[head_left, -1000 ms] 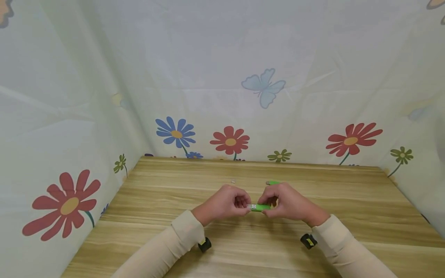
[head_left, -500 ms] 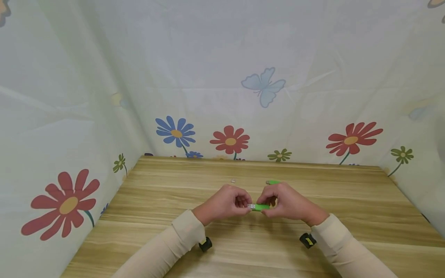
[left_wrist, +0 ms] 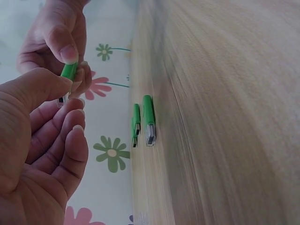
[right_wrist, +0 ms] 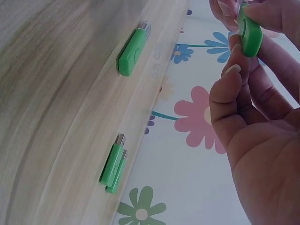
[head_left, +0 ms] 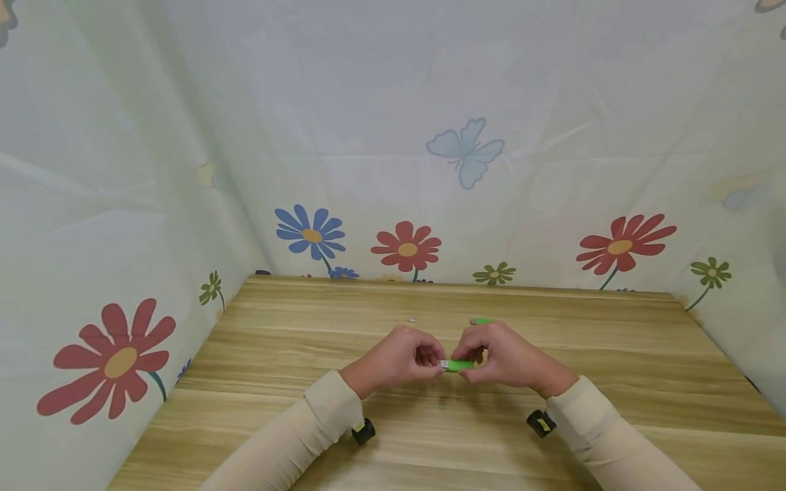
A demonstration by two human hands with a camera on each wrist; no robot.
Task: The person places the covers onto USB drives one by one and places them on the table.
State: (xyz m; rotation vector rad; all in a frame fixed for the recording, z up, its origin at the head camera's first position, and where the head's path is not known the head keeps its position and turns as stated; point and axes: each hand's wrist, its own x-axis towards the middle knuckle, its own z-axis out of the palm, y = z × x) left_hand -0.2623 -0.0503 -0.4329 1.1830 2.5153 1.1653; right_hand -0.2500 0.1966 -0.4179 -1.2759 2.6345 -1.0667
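Observation:
Over the middle of the table, my right hand [head_left: 506, 358] pinches a green USB stick [head_left: 460, 366] between thumb and fingers. Its metal plug points left, towards my left hand [head_left: 396, 358]. With thumb and fingertips, my left hand pinches a small clear cap [left_wrist: 61, 101] at the plug end. How far the cap sits over the plug is partly hidden by the fingers. In the right wrist view, the green body of the held USB stick [right_wrist: 250, 36] shows between my right thumb and fingers.
A green USB stick with a clear cap [right_wrist: 132, 52] lies on the wooden table [right_wrist: 56, 117]. Two uncapped green USB sticks [right_wrist: 111, 164] lie side by side further along. Small clear caps [right_wrist: 158, 51] rest near the back edge. A flower-printed curtain [head_left: 344, 102] hangs behind.
My right hand and the USB stick have shifted slightly left towards my left hand. Less of the metal plug shows. My left hand has barely moved.

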